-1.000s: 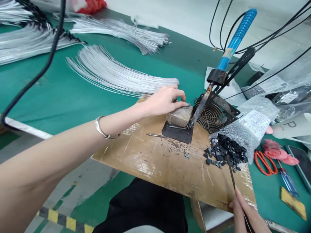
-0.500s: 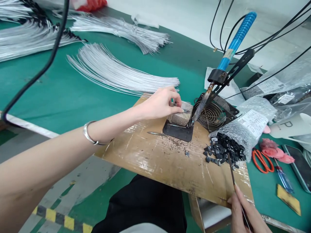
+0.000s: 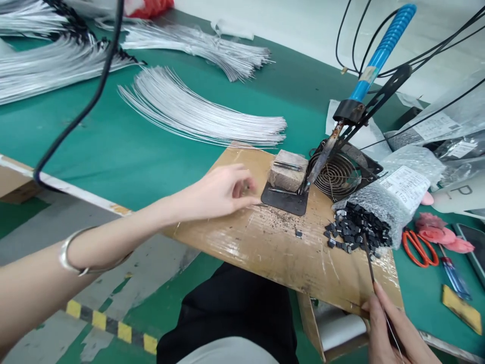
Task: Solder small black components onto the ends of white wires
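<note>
My left hand is low over the cardboard, its thumb stretched out and its fingers curled apart from it. The thumb tip reaches a thin metal rod, mostly hidden by the hand. A grey block with thin metal pieces on top stands on a black plate just beyond. My right hand grips dark, slim tweezers, their tip among small black connectors spilling from a bubble-wrap bag. One connector lies alone on the cardboard.
A blue-handled soldering iron leans in its stand, tip by the block, beside a round fan grille. White wires fan across the green table. Orange scissors, a screwdriver and a yellow sponge lie right.
My left hand has left the thin metal pieces on the block and moved down and left to the rod on the cardboard. My right hand keeps the tweezers at the connectors.
</note>
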Demonstrator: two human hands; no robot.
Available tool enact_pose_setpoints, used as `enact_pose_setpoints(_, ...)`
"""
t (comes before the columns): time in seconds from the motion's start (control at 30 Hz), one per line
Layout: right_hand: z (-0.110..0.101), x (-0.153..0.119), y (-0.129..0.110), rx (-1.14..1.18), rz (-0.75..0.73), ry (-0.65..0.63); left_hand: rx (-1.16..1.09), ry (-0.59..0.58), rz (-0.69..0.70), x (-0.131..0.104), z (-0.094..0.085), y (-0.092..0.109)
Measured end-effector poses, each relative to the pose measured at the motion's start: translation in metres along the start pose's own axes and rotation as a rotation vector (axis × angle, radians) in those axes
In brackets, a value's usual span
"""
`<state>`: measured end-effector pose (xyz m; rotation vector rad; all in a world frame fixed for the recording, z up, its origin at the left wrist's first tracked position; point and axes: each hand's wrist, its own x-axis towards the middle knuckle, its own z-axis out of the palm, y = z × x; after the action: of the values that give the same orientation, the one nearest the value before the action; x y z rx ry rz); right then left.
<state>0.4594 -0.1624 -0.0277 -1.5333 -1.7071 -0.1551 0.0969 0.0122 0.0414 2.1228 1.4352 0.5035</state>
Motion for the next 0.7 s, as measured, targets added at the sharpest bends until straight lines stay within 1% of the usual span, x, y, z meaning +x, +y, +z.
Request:
enact_pose_setpoints(0.07,0.003,0.002,-0.009,-0.056,0.014,0.056,0.094,-0.037,0.037,-0.014,0.007,-0.007)
enact_pose_setpoints(0.1,0.005,0.003,-0.016,-0.082,0.015,0.082,0.146,-0.025,0.071,-0.019,0.011,-0.009)
enact_pose_setpoints(0.2,0.01,0.008,-0.037,-0.072,-0.031,0.088,0.353,0.037,0.174,-0.025,0.02,-0.009)
enact_pose_setpoints(0.23,0.011,0.009,-0.042,-0.066,-0.046,0.09,0.43,0.03,0.193,-0.025,0.021,-0.006)
enact_pose_setpoints(0.3,0.012,0.008,-0.047,-0.052,-0.072,0.092,0.547,-0.04,0.199,-0.026,0.021,-0.001)
enact_pose_setpoints(0.4,0.011,0.004,-0.045,-0.039,-0.101,0.097,0.589,-0.139,0.191,-0.027,0.019,0.007)
enact_pose_setpoints(0.53,0.009,-0.003,-0.037,-0.068,-0.112,0.116,0.529,-0.179,0.162,-0.032,0.016,0.012)
enact_pose_setpoints(0.6,0.008,-0.003,-0.036,-0.061,-0.106,0.115,0.532,-0.138,0.121,-0.038,0.018,0.014)
enact_pose_setpoints(0.7,0.008,0.0,-0.038,-0.041,-0.097,0.102,0.62,-0.031,-0.03,-0.046,0.024,0.018)
